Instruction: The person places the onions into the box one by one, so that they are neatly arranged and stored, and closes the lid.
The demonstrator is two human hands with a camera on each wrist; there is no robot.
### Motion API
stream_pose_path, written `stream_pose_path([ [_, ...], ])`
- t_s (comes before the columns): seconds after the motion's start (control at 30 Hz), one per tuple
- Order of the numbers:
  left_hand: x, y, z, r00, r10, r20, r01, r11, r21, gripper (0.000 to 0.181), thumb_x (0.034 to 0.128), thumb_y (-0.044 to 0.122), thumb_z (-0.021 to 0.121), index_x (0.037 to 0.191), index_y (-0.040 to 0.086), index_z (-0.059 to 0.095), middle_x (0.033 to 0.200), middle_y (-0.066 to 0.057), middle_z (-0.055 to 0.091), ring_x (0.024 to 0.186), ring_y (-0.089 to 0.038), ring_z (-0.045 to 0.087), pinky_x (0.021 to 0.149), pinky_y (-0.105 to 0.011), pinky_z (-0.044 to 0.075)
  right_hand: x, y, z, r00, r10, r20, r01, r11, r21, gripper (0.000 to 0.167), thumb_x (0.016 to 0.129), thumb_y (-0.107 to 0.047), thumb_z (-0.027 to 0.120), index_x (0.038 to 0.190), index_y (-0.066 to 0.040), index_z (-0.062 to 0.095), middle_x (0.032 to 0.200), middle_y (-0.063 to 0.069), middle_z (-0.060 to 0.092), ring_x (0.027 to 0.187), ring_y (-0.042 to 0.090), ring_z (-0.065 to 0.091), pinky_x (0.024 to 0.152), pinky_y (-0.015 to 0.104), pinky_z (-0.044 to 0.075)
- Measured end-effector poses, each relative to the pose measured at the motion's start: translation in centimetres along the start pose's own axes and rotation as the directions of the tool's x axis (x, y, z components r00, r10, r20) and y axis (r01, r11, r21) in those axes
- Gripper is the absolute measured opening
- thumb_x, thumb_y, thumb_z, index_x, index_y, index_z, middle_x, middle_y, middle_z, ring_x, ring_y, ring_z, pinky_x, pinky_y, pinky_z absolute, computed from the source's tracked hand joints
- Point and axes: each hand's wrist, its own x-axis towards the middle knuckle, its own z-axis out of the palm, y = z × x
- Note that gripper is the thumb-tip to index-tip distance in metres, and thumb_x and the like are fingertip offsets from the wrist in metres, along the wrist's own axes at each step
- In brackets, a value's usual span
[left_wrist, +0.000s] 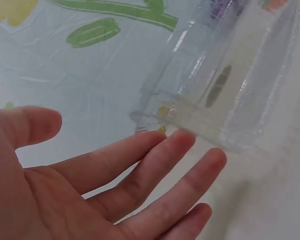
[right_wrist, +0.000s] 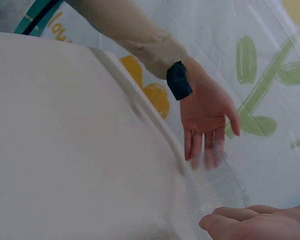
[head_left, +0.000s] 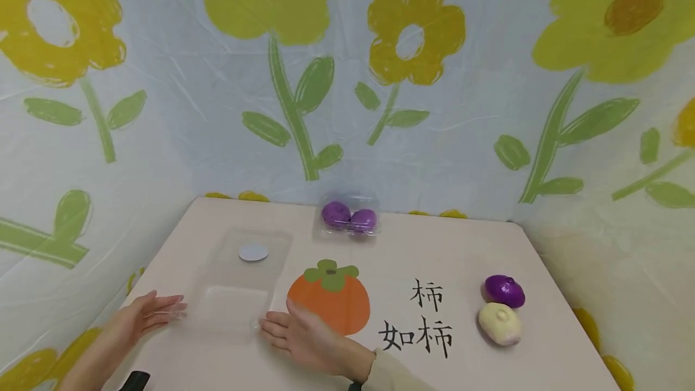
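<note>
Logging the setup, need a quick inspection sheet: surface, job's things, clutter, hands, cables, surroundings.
Surface: pale table, printed with a persimmon and black characters.
Job's things: clear container, opened out, white oval sticker on its far half.
Clutter: clear box at the far edge with two purple vegetables inside; loose purple vegetable and pale vegetable together on the right.
Hands: left hand at the container's left edge, right hand at its right; fingers extended, firm contact unclear. Dark band on left wrist.
Cables: nothing seen.
Surroundings: flower-print backdrop.
</note>
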Motion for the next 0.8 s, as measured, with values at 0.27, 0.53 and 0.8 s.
stream_pose_path([
  [0.27, -0.7, -0.6, 1.4, 0.995, 0.003, 0.100, -0.010, 0.997, 0.077, 0.047, 0.1104, 0.018, 0.032, 0.142, -0.015, 0.040, 0.130, 0.007, 0.065, 0.116, -0.006, 0.062, 0.094, -0.019, 0.048, -2.6, 0.2, -0.7, 0.998, 0.068, 0.021, -0.067, 0.997, -0.037, 0.077, 0.107, -0.042, 0.031, 0.153, 0.012, 0.001, 0.162, 0.026, 0.009, 0.150, 0.037, 0.012, 0.121, 0.043, 0.010],
  [0.53, -0.5, -1.8, 3.0, 0.995, -0.077, 0.060, 0.070, 0.990, 0.124, 0.042, 0.1044, 0.017, 0.051, 0.136, -0.012, 0.051, 0.126, 0.001, 0.068, 0.111, -0.001, 0.062, 0.090, -0.018, 0.049, -5.1, 0.5, -2.3, 0.994, 0.054, 0.099, -0.046, 0.995, -0.084, 0.070, 0.108, -0.032, 0.034, 0.153, 0.013, 0.004, 0.161, 0.025, 0.013, 0.149, 0.036, 0.016, 0.121, 0.042, 0.012],
  [0.8, 0.0, -2.6, 4.6, 0.990, 0.001, 0.140, -0.014, 0.996, 0.090, 0.038, 0.1025, 0.009, 0.052, 0.131, -0.017, 0.052, 0.122, -0.001, 0.070, 0.111, -0.004, 0.063, 0.089, -0.018, 0.050, -7.3, 0.8, -3.5, 0.991, 0.049, 0.122, -0.023, 0.977, -0.213, 0.060, 0.109, -0.025, 0.028, 0.154, 0.011, 0.011, 0.161, 0.020, 0.021, 0.148, 0.028, 0.025, 0.119, 0.034, 0.018],
])
